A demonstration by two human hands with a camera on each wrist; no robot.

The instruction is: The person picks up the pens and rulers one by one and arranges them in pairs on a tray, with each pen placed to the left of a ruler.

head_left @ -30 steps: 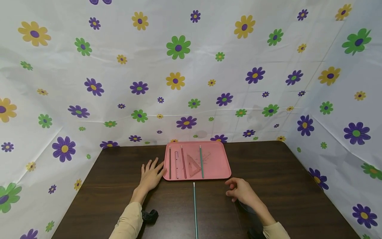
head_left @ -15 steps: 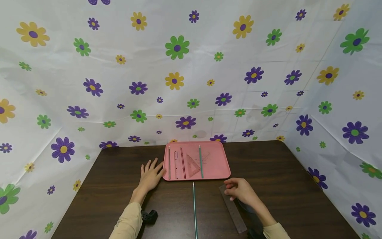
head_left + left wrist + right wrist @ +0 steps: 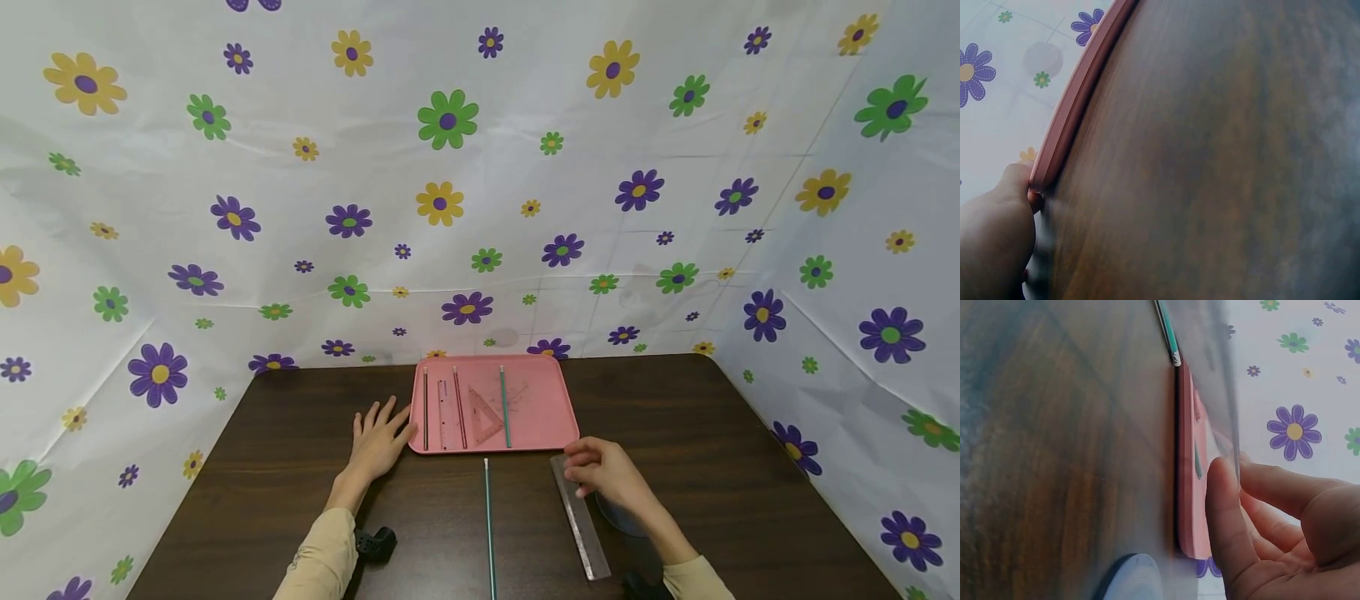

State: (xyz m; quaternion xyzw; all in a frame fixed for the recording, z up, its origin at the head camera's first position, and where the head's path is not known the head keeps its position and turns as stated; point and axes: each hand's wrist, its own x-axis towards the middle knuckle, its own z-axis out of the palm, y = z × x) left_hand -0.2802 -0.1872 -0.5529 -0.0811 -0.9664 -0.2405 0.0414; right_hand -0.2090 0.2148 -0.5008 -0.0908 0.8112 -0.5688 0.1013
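Note:
My right hand pinches the upper end of a clear ruler between thumb and fingers, right of the tray's near corner. In the right wrist view the ruler is a hazy see-through strip between the thumb and the fingers. My left hand has its fingers spread straight and touches the left edge of the pink tray. Inside the tray lie a black pencil, a narrow clear ruler, a red pencil, a clear set square and a green pencil.
Another green pencil lies lengthwise on the dark wooden table, in front of the tray. A round greyish thing shows beneath the right wrist. Flower-patterned sheeting hangs behind the table and at its sides.
The clear ruler in my right hand has come into plain view and tilted, its lower end shifting slightly left. The right hand has risen a little; the left hand stays at the tray.

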